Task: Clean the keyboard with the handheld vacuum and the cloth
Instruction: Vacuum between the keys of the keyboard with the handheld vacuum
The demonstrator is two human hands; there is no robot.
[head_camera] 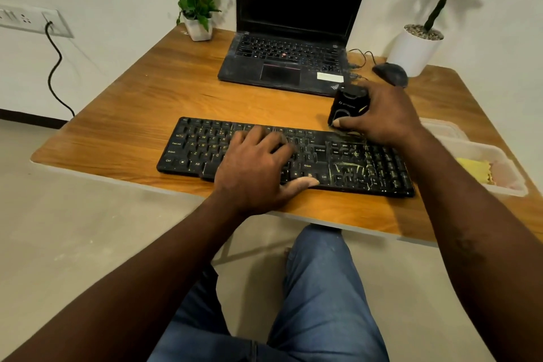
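Observation:
A black keyboard (pixel 199 147) lies near the front edge of the wooden desk, with pale dusty streaks on its right part. My left hand (pixel 255 167) rests flat on its middle keys, fingers spread. My right hand (pixel 382 117) grips a small black handheld vacuum (pixel 346 106) that stands just behind the keyboard's right end. A yellow cloth (pixel 476 169) lies in a clear plastic tray (pixel 499 182) at the desk's right edge.
An open black laptop (pixel 282 64) sits behind the keyboard. A black mouse (pixel 390 73) and its cable lie to its right, by a white plant pot (pixel 414 50). A small flower pot (pixel 198 29) stands at the back left. My knee is under the desk (pixel 132 109).

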